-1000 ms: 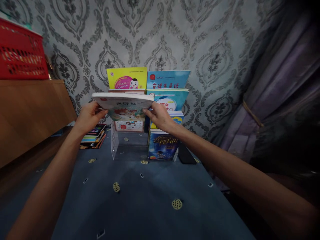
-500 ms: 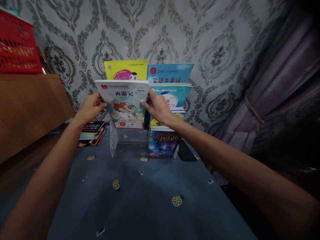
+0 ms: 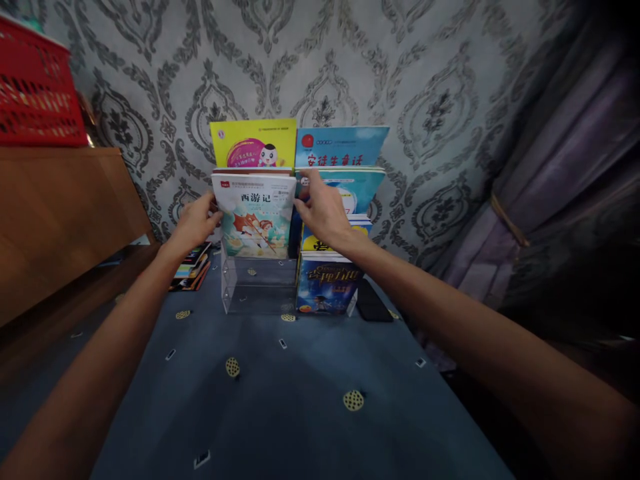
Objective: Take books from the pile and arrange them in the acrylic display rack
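Note:
A white picture book (image 3: 256, 217) with Chinese lettering and a figure on its cover stands in the left column of a clear acrylic book rack (image 3: 260, 303). My left hand (image 3: 197, 220) is at its left edge, finger and thumb parted, fingertips against or very close to the cover. At the opposite edge is my right hand (image 3: 323, 207), its fingers loosely spread and the thumb tip by the cover. Behind the white book rises a yellow book (image 3: 255, 143). The right column holds a light blue book (image 3: 343, 143), a teal book (image 3: 365, 187) and a dark blue book (image 3: 327, 287).
Left of the rack lies a small stack of books (image 3: 193, 270), partly behind my left arm. A black phone-like slab (image 3: 374, 303) rests to its right. A red basket (image 3: 40, 87) sits on a wooden cabinet (image 3: 65, 220). A patterned blue cloth (image 3: 290, 413) covers the table.
The white book has moved down and back into the rack, now more upright. Both hands have loosened, and my left hand has shifted right and slightly lower with it.

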A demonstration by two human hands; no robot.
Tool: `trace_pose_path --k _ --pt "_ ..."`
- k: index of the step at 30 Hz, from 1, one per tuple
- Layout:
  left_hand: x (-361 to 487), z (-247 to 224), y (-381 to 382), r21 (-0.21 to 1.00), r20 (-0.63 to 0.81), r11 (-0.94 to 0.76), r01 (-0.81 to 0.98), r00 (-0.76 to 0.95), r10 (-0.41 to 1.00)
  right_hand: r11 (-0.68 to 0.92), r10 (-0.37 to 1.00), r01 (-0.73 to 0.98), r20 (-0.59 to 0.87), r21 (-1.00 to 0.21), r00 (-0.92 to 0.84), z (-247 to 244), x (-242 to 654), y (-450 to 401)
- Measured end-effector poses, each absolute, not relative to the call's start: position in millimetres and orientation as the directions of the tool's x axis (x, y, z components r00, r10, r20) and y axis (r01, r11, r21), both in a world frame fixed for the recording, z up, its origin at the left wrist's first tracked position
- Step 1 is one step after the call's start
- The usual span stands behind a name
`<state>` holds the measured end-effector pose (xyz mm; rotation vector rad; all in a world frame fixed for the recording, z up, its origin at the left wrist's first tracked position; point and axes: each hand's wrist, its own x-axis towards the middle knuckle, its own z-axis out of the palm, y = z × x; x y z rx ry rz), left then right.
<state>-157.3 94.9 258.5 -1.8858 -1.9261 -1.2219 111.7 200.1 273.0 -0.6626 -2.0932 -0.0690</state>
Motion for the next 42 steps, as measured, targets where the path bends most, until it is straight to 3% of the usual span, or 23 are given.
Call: trace_pose_path --k 4,17,33,42 --pt "-147.6 252.5 92.4 0.309 0.710 -0.004 0.951 -0.227 0.666 0.872 0.430 0.436 0.774 -0.223 -0.465 266.4 113.1 195.3" --pt "-144.9 247.6 97.1 0.234 0.658 0.153 0.960 -0.273 0.702 0.832 0.517 0.478 0.707 -0.281 -0.483 260.0 110.1 183.2" --pt "-146.6 248.4 100.4 0.279 0.615 0.155 0.948 -0.300 0.729 0.825 0.546 0.454 0.685 -0.337 -0.483 256.0 105.1 182.5" --pt "-152.7 246.8 106.2 0.396 0.591 0.083 0.914 -0.323 0.739 0.838 0.540 0.387 0.688 -0.384 -0.485 253.6 105.2 180.8"
